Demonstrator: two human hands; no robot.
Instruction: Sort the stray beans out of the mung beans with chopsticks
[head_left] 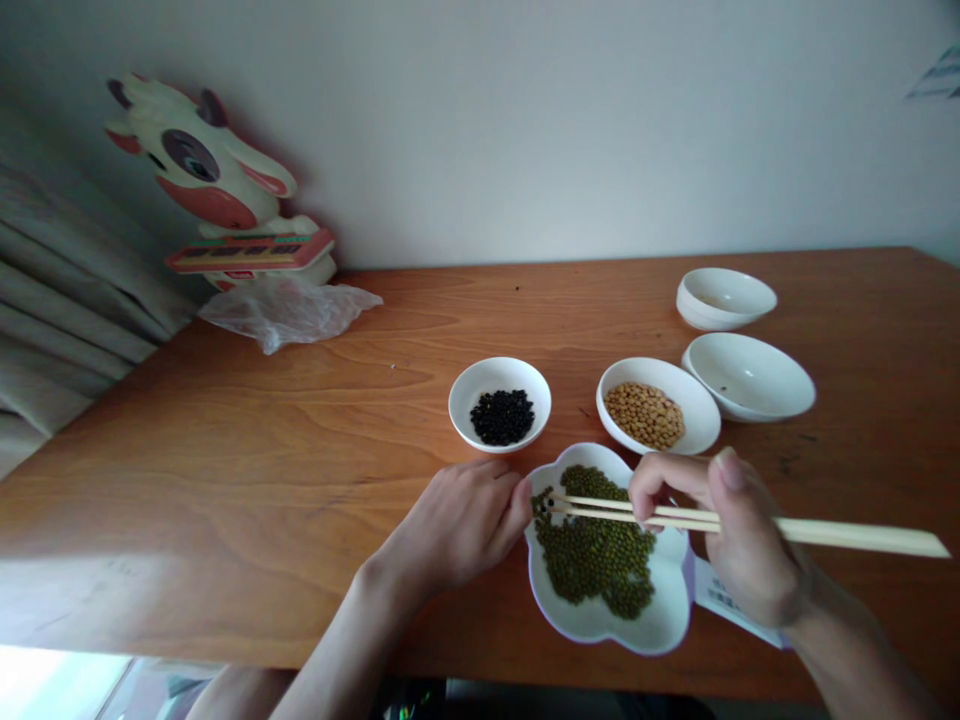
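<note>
My right hand [739, 535] is closed around a pair of wooden chopsticks [825, 533]. Their tips reach left over a flower-shaped white dish [660, 620] filled with green mung beans [596, 560]. My left hand [461, 520] rests on the table with its fingers curled loosely, the fingertips touching the dish's left rim. Just beyond the left hand stands a white bowl [469, 385] of black beans [502, 415]. A white bowl [701, 415] of yellow soybeans [645, 413] stands beyond the right hand.
Two empty white bowls, one [750, 375] near and one [726, 297] farther, sit at the back right. A crumpled clear plastic bag [289, 310] and a cartoon cow figure [217, 185] are at the back left by a curtain. A printed label [731, 603] lies under my right hand.
</note>
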